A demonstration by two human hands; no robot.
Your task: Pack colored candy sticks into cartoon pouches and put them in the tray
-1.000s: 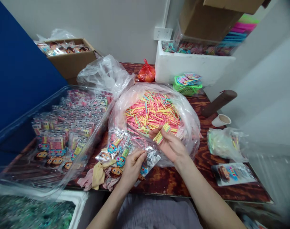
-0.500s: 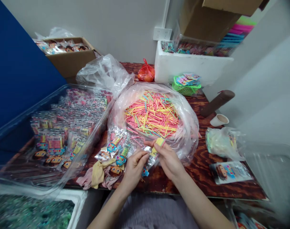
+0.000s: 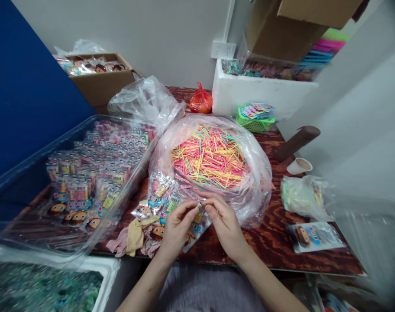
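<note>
My left hand (image 3: 179, 225) and my right hand (image 3: 224, 223) meet in front of the straw bag, thumbs and fingers pinched together. Between them is the top of a small clear printed packet (image 3: 197, 227) with a cartoon face low on it. Their fingers partly hide the packet and its contents. Just beyond, a large clear plastic bag (image 3: 260, 173) lies open around a heap of short pink, yellow, green and blue sticks (image 3: 210, 158). Several filled packets (image 3: 157, 197) with cartoon prints lie left of my left hand, beside pink and yellow cloth pieces (image 3: 134, 236).
A clear tub (image 3: 126, 190) of filled packets stands left. A white foam box (image 3: 265, 93), green basket (image 3: 254, 124) and red bag (image 3: 201, 100) are at the back. On the right are a dark bottle (image 3: 296, 144), paper cup (image 3: 299, 165), stick bag (image 3: 303, 195) and printed pouch (image 3: 314, 236).
The yellow stick bundle in my right hand has gone down into the packet area, out of clear view. Both hands now pinch the packet's top. The view has shifted slightly.
</note>
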